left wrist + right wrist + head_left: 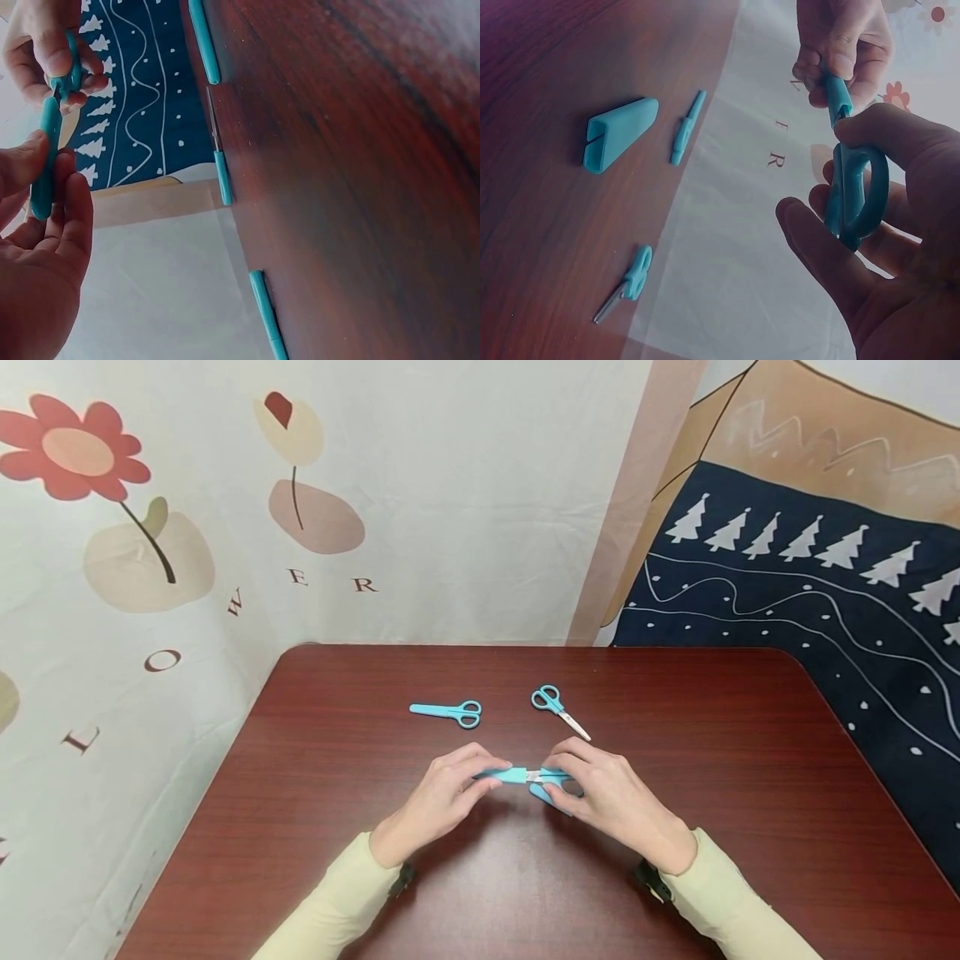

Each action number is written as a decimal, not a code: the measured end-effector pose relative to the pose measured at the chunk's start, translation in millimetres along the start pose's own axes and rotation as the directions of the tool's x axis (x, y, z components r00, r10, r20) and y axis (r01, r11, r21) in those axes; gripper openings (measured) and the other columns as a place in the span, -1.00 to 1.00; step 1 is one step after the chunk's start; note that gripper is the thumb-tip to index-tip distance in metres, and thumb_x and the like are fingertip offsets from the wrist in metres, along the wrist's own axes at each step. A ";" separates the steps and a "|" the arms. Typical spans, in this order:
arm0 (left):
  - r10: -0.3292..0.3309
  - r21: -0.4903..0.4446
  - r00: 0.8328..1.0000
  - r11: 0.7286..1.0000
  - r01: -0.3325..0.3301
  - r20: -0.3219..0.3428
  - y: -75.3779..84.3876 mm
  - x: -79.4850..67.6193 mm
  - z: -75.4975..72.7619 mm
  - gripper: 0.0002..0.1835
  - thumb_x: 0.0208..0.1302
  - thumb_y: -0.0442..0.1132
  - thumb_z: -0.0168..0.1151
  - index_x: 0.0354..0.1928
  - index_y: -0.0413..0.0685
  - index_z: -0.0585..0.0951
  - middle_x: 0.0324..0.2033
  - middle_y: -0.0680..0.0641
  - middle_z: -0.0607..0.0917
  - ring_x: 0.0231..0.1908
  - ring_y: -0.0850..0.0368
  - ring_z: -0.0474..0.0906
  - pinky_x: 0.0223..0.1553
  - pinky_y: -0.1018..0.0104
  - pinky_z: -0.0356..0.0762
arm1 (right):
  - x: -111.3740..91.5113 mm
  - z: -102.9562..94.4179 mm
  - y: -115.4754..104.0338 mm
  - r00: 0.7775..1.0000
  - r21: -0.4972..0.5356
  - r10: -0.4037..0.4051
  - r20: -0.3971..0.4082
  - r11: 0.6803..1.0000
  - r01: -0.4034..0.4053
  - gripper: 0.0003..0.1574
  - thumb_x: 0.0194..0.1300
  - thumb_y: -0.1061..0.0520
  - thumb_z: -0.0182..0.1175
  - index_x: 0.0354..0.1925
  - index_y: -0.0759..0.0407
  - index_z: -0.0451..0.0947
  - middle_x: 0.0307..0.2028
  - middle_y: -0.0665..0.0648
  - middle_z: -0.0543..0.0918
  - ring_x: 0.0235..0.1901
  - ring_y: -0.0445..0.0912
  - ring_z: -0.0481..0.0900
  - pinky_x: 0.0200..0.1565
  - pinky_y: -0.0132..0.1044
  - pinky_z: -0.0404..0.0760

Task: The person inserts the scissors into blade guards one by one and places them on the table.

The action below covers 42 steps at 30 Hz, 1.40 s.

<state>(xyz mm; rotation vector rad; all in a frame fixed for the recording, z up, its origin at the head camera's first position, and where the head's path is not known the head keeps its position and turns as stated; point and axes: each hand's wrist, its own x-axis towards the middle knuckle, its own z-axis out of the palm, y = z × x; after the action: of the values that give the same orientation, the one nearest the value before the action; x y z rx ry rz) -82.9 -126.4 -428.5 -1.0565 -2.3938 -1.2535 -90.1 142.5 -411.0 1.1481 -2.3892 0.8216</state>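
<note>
While pinching a blue cover (514, 775) between thumb and fingers of the left hand (448, 785), grips scissors (883, 191) by the handle with the right hand (607, 785), curled partway round. Held in line above the table (337, 710), with a short stretch of blade (533, 776) showing at the cover's mouth. Looks like a cover-fitting step, partway; whether going on or off, cannot tell. Calls now for a straight slide along the blade, no twisting. Open room to both sides, well inside the edges. Tighter ahead, with bare scissors (564, 716) past the right fingers and sheathed scissors (435, 711) beyond the left; mind the loose cover (626, 133) below the right hand.
</note>
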 end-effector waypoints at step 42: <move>-0.032 -0.032 0.999 0.999 0.030 -0.033 3.4 2.8 5.3 -0.76 0.30 -0.39 0.42 0.00 -0.14 0.76 -0.18 0.03 0.69 -0.28 0.28 0.61 -0.23 0.44 0.66 | 2.4 2.8 -2.3 1.000 -0.053 -0.026 -0.016 0.998 0.025 -0.73 0.12 0.20 0.56 -0.22 0.14 0.68 -0.23 -0.05 0.62 -0.38 -0.28 0.56 -0.35 -0.44 0.60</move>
<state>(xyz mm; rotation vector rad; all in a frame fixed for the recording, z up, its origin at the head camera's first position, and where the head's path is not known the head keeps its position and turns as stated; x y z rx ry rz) -81.9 -119.6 -428.2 -1.0027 -2.3816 -1.3133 -90.0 138.2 -411.0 1.1440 -2.3631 0.7519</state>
